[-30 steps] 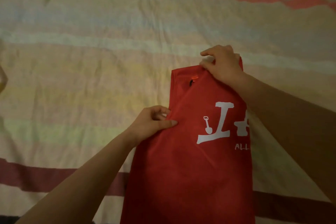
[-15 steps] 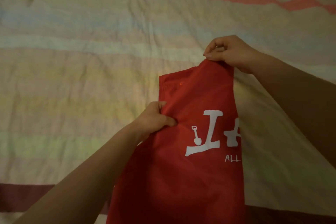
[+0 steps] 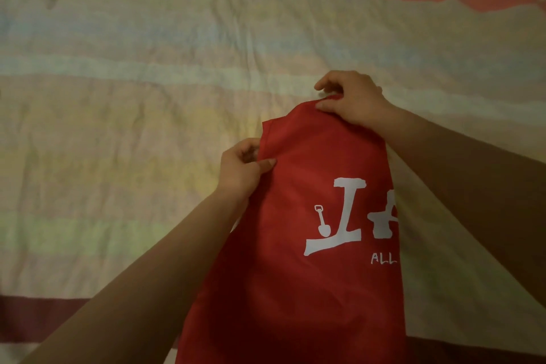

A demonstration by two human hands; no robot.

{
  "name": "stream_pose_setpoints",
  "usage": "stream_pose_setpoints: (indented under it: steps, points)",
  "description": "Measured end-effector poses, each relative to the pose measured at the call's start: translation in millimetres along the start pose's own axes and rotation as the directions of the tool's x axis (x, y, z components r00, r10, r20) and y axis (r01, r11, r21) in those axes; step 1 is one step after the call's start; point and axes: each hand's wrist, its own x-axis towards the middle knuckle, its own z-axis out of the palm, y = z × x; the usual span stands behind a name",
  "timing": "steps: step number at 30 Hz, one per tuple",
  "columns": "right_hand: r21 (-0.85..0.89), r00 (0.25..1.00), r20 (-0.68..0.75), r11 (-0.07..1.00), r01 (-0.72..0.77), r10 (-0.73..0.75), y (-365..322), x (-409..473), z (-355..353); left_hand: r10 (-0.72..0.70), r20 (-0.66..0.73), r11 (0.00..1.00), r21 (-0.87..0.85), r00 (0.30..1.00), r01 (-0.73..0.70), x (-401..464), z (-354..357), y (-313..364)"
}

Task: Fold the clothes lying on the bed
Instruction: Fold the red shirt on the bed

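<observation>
1. On my left I see the left hand [image 3: 240, 170], fingers curled, thumb pinching the left edge of the red shirt [image 3: 298, 275].
2. The red shirt, folded lengthwise with white print showing, hangs between both hands over the striped bed sheet [image 3: 133, 127].
3. On my right, the right hand [image 3: 351, 97] pinches the shirt's top corner, fingers curled.

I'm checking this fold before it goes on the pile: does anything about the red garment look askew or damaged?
No damage shows. The red garment is not square: its top edge slants, high where the right hand pinches it, lower by the left hand. The white print is cut off at the right fold.
</observation>
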Motion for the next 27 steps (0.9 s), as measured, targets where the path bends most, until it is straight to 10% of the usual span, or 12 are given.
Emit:
stream_pose_setpoints:
  steps: [5, 16, 22, 27]
  points:
    - [-0.051, 0.990, -0.085, 0.993, 0.110, -0.114, 5.3, -16.9, 3.1, 0.123, 0.187, 0.988, -0.115, 0.975, -0.103, 3.1, -5.5, -2.0]
    - [-0.356, 0.994, 0.048, 0.928, 0.112, -0.102, 29.8, -34.4, 27.1, 0.209, -0.005, 0.909, 0.370, 0.978, -0.192, 19.1, -5.7, -13.3]
    - [0.080, 0.930, -0.342, 0.991, -0.111, 0.132, 47.9, -48.0, -1.9, 0.121, 0.052, 0.960, 0.248, 0.991, -0.130, 32.1, -7.1, 12.0]
    - [0.534, 0.872, -0.028, 0.745, -0.400, 0.488, 68.9, -53.4, -3.1, -0.058, 0.118, 0.966, 0.257, 0.991, 0.026, 51.8, 4.9, 31.2]
